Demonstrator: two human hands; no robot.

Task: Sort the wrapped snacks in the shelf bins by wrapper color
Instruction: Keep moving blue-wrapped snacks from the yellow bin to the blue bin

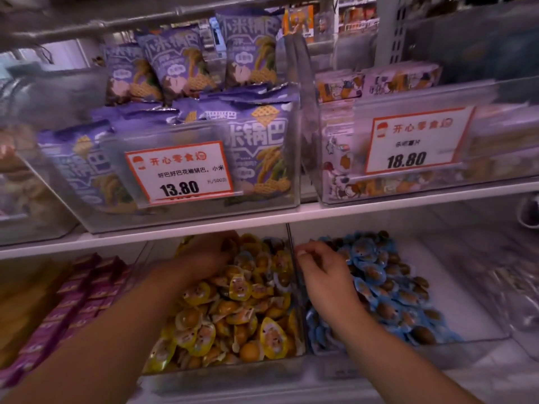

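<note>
Two clear bins sit side by side on the lower shelf. The left bin holds yellow-wrapped snacks (233,316); the right bin holds blue-wrapped snacks (393,295). A thin clear divider (291,249) separates them. My left hand (204,255) reaches into the back of the yellow pile, palm down, fingertips buried among the wrappers. My right hand (323,272) hovers over the left side of the blue pile beside the divider, fingers curled downward; what lies under the palm is hidden. A few darker pieces (280,275) lie at the yellow bin's back right.
The white upper shelf edge (262,220) runs close above both hands. On it stand clear bins of purple snack bags (256,147) and pale cartoon packets (338,170) with price tags. Magenta packets (87,287) fill the bin to the left.
</note>
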